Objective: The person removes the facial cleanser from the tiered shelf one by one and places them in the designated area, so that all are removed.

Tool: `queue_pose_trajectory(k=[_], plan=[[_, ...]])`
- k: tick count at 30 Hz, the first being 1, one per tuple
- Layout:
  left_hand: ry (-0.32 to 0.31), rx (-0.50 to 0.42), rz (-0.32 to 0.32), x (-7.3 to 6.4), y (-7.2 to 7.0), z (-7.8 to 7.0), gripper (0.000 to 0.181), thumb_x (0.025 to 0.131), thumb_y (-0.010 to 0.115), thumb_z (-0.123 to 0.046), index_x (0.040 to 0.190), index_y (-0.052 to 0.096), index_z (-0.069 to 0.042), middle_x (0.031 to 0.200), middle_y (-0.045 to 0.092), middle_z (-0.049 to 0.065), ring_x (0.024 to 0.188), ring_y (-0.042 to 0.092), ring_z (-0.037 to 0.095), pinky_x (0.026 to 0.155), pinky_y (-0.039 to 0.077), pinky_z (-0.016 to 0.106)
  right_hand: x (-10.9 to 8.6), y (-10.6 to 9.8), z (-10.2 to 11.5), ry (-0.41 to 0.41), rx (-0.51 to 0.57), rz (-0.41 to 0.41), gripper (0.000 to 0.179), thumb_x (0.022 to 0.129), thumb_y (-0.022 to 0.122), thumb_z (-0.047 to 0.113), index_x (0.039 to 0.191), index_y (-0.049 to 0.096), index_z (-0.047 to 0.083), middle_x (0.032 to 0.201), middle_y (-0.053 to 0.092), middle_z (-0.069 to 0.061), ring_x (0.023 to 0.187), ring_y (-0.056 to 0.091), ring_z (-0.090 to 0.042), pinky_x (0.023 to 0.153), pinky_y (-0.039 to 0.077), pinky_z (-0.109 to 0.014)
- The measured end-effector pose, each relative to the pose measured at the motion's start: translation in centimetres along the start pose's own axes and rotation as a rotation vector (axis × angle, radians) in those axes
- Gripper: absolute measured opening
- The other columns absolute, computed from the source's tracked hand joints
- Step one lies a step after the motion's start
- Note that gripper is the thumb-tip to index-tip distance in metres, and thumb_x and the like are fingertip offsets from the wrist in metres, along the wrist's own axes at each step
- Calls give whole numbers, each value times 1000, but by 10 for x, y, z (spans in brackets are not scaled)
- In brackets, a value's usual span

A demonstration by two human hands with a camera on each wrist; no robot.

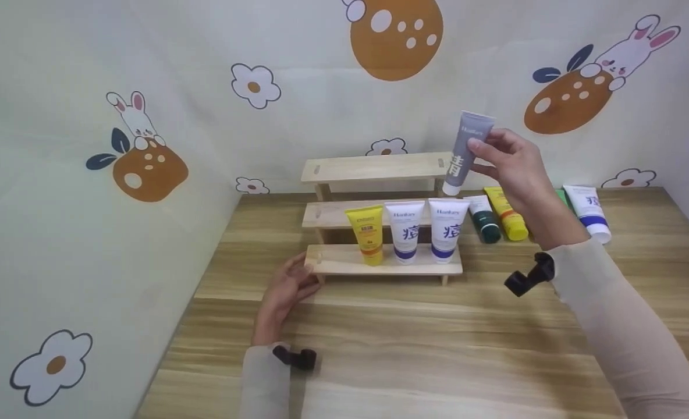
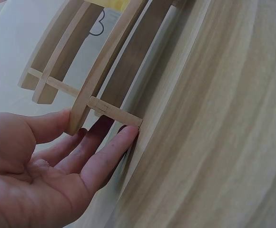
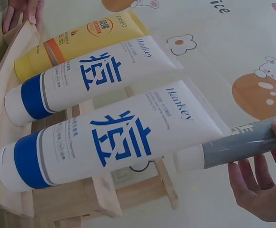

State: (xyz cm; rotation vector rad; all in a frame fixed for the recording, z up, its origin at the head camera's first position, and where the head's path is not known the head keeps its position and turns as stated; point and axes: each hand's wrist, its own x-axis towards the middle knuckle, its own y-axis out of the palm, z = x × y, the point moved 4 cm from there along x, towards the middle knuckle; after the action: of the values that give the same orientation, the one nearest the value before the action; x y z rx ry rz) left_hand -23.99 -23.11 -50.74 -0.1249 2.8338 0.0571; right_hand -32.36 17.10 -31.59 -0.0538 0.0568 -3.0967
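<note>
Cloth (image 1: 187, 46) printed with rabbits, flowers and orange fruit rises behind a wood-grained table (image 1: 414, 355). On the table stands a three-step wooden stand (image 1: 373, 170). A person's arms, in pale sleeves, reach in from the near side. The left hand (image 1: 286, 285) holds the left end of the lowest step, its thumb on the step's end and its other fingers partly bent around the corner by the leg. The right hand (image 1: 513, 162) pinches a gray tube (image 1: 462, 152) between thumb and fingers, closed to the tube's width; the tube tilts, cap down, near the right ends of the upper two steps, and whether it touches either is hard to tell.

On the lowest step, cap down, stand two white tubes (image 1: 405, 233) with blue bands and, left of them, a slimmer yellow tube (image 1: 370, 235). More tubes (image 1: 590, 209) sit right of the stand near the cloth, partly hidden by the right arm. Smallest are the black wrist mounts (image 1: 533, 276).
</note>
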Motion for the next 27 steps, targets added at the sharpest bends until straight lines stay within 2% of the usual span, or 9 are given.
queue_pose_trajectory(k=[6, 11, 14, 17, 21, 27], plan=[[6, -13, -7, 0, -1, 0, 47, 105, 47, -10, 152, 39, -4, 144, 52, 28, 119, 63, 35, 99, 58, 42, -7, -21, -17, 39, 44, -35, 70, 82, 77, 48, 141, 52, 19, 142, 51, -1, 133, 49, -23, 121, 38, -46], [17, -30, -6, 0, -1, 1, 48, 104, 50, -9, 151, 39, -4, 143, 52, 27, 110, 66, 28, 94, 60, 39, -11, -35, -28, 71, -1, -59, 70, 82, 74, 52, 140, 53, 19, 138, 53, 2, 129, 51, -21, 121, 37, -50], [20, -22, -11, 0, 0, 1, 48, 105, 49, -9, 151, 39, -3, 142, 53, 28, 110, 67, 27, 93, 60, 39, -15, -43, -36, 92, -18, -62, 73, 82, 73, 55, 142, 51, 19, 138, 53, 3, 128, 51, -19, 120, 39, -46], [14, -8, -19, -1, 0, 1, 47, 105, 49, -10, 150, 40, -3, 141, 54, 28, 110, 67, 28, 93, 61, 39, -18, -49, -46, 129, -9, -50, 76, 81, 73, 56, 144, 49, 20, 138, 52, 4, 127, 51, -18, 112, 48, -32], [16, -4, -16, 0, 0, 1, 47, 105, 50, -10, 150, 40, -3, 141, 54, 28, 111, 67, 29, 94, 60, 40, -21, -55, -62, 171, -35, -45, 76, 81, 72, 59, 143, 50, 20, 135, 53, 6, 121, 54, -14, 92, 55, -16], [12, -7, -12, -1, 1, 1, 48, 105, 48, -11, 151, 39, -3, 143, 53, 28, 114, 66, 32, 95, 60, 41, -26, -67, -87, 215, -42, -50, 74, 84, 72, 56, 144, 48, 19, 127, 57, 6, 108, 61, -9, 86, 57, -18]])
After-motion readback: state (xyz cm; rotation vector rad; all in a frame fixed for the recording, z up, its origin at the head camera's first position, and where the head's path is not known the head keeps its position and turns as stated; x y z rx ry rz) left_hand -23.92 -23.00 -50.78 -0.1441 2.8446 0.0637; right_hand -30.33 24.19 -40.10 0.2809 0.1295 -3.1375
